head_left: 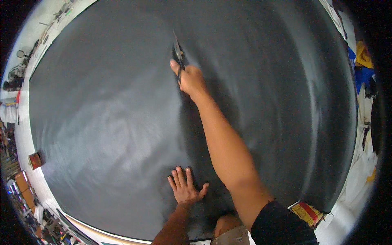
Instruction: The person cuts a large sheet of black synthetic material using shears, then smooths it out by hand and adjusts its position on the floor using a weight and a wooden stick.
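Head view: a large sheet of dark grey fabric (122, 122) covers nearly the whole white worktop (24, 134).

Packages sit only at the margins, all well apart from either grip. A small red-brown box (34, 160) stands on the worktop's bare strip far to the left of the left hand, just beside the fabric's edge. A flat yellow package with a red stripe (307, 212) lies low and to the right of the right arm, at the fabric's near edge. Farther to the right, yellow and blue cloth pieces (362, 61) are heaped off the worktop's far corner.

The right hand (191, 79) stretches far forward, its grip closed around the handles of a pair of black scissors (178, 53); the blades point away from the person, just beyond the fingers, against the fabric. How wide the blades stand cannot be told.

The left hand (184, 187) lies flat, fingers spread, palm pressing the fabric close to the body, holding nothing, well behind the scissors.
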Action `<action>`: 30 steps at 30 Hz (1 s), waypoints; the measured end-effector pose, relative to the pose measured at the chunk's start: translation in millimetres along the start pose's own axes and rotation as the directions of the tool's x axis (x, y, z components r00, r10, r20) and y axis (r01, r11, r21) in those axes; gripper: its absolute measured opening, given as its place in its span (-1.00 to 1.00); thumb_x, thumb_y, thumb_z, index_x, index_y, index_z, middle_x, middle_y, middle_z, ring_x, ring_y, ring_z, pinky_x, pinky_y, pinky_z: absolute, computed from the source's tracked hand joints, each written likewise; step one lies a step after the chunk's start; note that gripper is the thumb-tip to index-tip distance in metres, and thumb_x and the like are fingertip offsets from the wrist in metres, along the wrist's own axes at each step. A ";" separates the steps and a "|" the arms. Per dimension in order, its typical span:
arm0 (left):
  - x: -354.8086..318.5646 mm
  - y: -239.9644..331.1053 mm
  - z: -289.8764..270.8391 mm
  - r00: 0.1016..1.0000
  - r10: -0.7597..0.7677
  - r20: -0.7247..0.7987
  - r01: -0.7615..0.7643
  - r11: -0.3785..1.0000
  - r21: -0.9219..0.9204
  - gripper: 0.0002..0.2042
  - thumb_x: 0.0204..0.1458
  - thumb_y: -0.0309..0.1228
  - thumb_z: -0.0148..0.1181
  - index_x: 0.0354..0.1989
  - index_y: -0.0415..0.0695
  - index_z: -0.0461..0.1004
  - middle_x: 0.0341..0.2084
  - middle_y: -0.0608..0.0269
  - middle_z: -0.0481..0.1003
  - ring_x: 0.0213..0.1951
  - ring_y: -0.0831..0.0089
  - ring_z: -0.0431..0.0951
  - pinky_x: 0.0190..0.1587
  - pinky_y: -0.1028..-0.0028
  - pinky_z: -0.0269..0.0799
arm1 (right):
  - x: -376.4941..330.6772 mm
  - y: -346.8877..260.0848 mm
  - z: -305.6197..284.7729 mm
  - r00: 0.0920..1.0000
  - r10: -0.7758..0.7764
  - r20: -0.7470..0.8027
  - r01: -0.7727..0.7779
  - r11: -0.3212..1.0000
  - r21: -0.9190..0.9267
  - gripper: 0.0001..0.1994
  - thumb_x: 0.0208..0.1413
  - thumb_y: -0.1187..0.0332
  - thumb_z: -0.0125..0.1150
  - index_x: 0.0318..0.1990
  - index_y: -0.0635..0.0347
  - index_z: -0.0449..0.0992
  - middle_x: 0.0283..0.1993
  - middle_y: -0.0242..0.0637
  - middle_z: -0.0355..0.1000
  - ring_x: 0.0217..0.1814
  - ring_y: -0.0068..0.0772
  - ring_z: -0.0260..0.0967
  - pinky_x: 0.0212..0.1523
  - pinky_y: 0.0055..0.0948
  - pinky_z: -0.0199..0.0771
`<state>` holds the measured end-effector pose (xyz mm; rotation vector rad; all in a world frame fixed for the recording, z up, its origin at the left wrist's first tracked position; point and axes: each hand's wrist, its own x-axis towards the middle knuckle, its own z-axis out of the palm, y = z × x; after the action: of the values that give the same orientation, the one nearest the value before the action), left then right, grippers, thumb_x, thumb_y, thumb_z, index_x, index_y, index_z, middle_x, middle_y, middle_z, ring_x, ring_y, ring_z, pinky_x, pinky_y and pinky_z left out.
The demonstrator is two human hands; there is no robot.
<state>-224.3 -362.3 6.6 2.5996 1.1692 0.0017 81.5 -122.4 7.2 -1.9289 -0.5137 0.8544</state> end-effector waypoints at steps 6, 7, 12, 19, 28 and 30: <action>7.7 8.9 -7.0 0.997 0.001 0.073 0.000 1.000 -0.008 -0.06 -0.08 0.26 0.12 0.35 -0.21 0.09 0.34 -0.32 -0.01 0.35 -0.30 -0.04 0.30 -0.27 -0.21 | 66.1 -24.5 -4.1 0.988 -0.053 -0.146 0.030 0.987 -0.158 -0.38 0.05 -0.26 0.16 -0.62 0.21 0.41 -0.68 -0.28 0.35 -0.60 -0.34 0.37 -0.44 -0.30 0.35; 6.1 8.9 -10.1 0.996 -0.009 0.093 0.010 1.000 -0.011 -0.05 -0.08 0.26 0.13 0.35 -0.21 0.09 0.33 -0.31 0.00 0.35 -0.30 -0.04 0.31 -0.26 -0.24 | 65.9 -24.3 -5.1 0.996 -0.020 -0.092 0.006 0.989 -0.147 -0.39 0.06 -0.25 0.14 -0.45 0.28 0.45 -0.48 -0.12 0.40 -0.39 -0.15 0.39 -0.28 -0.20 0.36; 11.7 3.6 -39.4 0.995 -0.033 0.095 0.047 0.987 -0.155 -0.18 -0.08 0.17 0.19 0.24 -0.21 0.26 0.24 -0.26 0.15 0.26 -0.24 0.11 0.29 -0.18 -0.20 | 43.9 -36.4 -2.6 0.994 0.104 0.025 -0.099 0.986 -0.135 -0.35 0.08 -0.23 0.10 -0.11 0.31 0.56 -0.05 0.09 0.51 0.04 0.19 0.43 0.05 -0.03 0.37; 351.6 -60.6 -86.4 0.897 -0.056 -0.439 -0.010 0.989 -0.147 -0.56 0.14 -0.12 0.10 0.05 -0.21 0.41 0.05 -0.15 0.37 0.15 -0.07 0.30 0.21 0.05 0.14 | 53.7 -22.1 0.5 0.990 0.053 -0.132 -0.074 0.984 -0.161 -0.41 0.05 -0.27 0.13 -0.55 0.16 0.44 -0.62 -0.27 0.44 -0.52 -0.31 0.45 -0.27 -0.23 0.40; 448.9 -55.9 -60.1 0.945 -0.160 -0.286 0.193 0.977 0.089 -0.33 0.13 0.04 -0.09 0.37 -0.06 0.11 0.39 -0.11 -0.02 0.42 -0.01 -0.10 0.42 0.04 -0.29 | 48.7 -32.6 -11.1 0.994 0.086 -0.075 -0.095 0.986 -0.140 -0.36 0.02 -0.26 0.16 -0.31 0.30 0.53 -0.24 0.11 0.52 -0.13 0.22 0.46 -0.09 -0.07 0.42; 446.2 -59.8 -64.9 0.943 -0.158 -0.294 0.183 0.981 0.058 -0.32 0.13 0.05 -0.07 0.37 -0.06 0.12 0.38 -0.12 0.00 0.41 -0.04 -0.08 0.41 0.00 -0.26 | 45.6 -34.0 -6.7 0.995 0.062 -0.075 -0.072 0.988 -0.137 -0.39 0.03 -0.23 0.17 -0.31 0.30 0.53 -0.25 0.10 0.52 -0.14 0.22 0.46 -0.10 -0.07 0.42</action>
<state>23.4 19.1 1.0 2.6245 1.5230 0.3116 116.9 -80.3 23.2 -2.1071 -0.4797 0.8082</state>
